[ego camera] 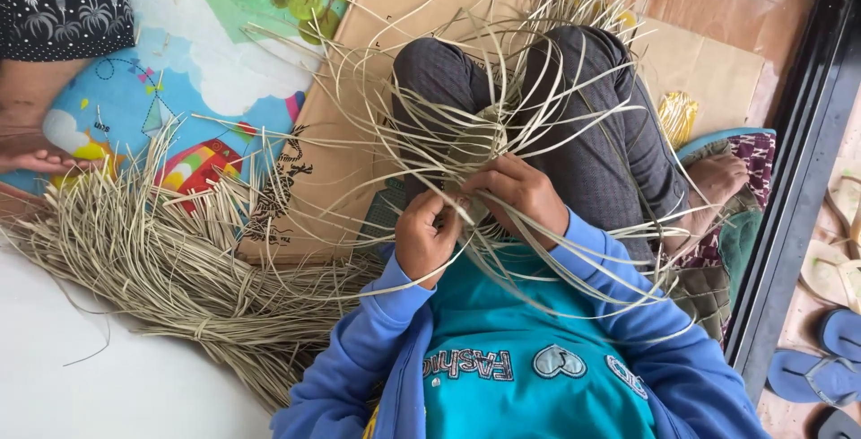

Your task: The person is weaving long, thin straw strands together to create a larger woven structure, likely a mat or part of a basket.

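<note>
Seated cross-legged on flattened cardboard [332, 161], with a half-woven piece [480, 147] of pale straw strips propped in the lap against the knees, probably so that both hands meet at its near edge and the loose ends fan outward, clear of the work. Left hand [426, 237] curled tight, fingers pressed together around a few strips just below the woven centre. Right hand [520, 192] laid over the weave's lower rim, fingers bent and pinching strands there. Woven centre thus just above and between both grips, touching the right. Big loose straw bundle [170, 260] lying well to the left, beside a colourful play mat [206, 71].
</note>
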